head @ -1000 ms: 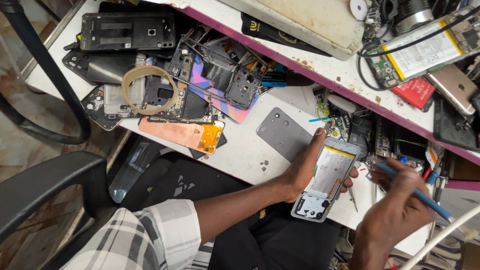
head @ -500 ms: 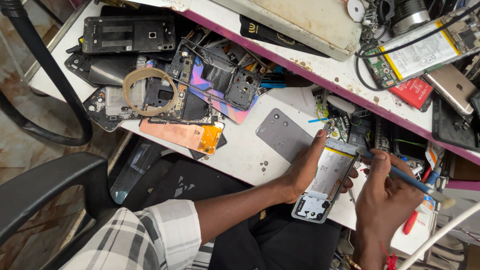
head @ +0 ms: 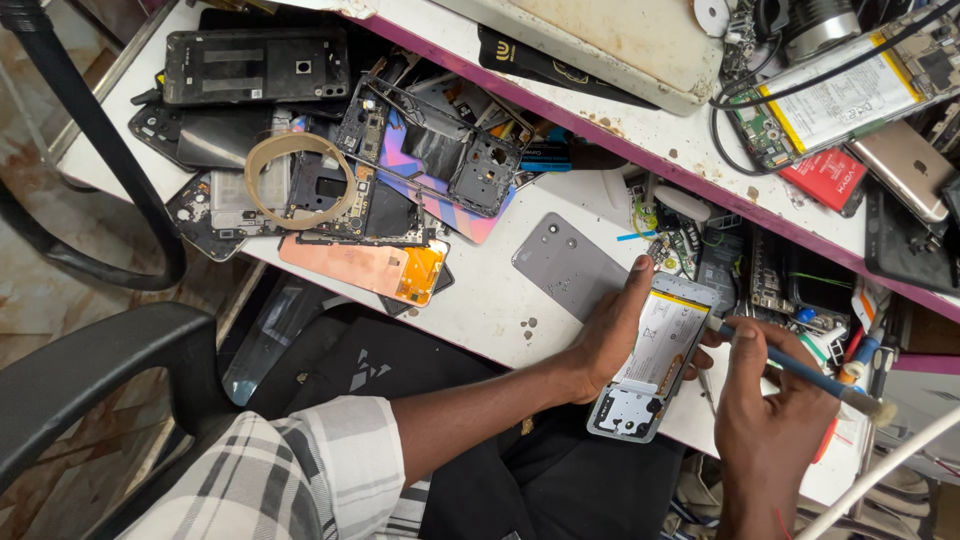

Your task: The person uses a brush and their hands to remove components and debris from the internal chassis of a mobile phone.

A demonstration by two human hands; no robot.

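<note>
Right hand point(head: 770, 400) has drawn back; brush point(head: 800, 372) angled onto phone point(head: 655, 358).

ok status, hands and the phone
Left hand grips the opened phone, battery showing. Right hand holds a blue-handled brush at its edge. Loose phone parts lie apart, none obstructing.

Even, fairly bright light falls from above on the white table point(head: 480, 300); shadows there are soft and short, deepest under the shelf point(head: 640, 150) just behind it. Below the table's near edge the dark chair point(head: 90, 370) and floor are dimmer; glare is slight, only a sheen on the orange screen point(head: 365, 268). Focus is sharp mid-table; straight lines bow toward the corners.
</note>
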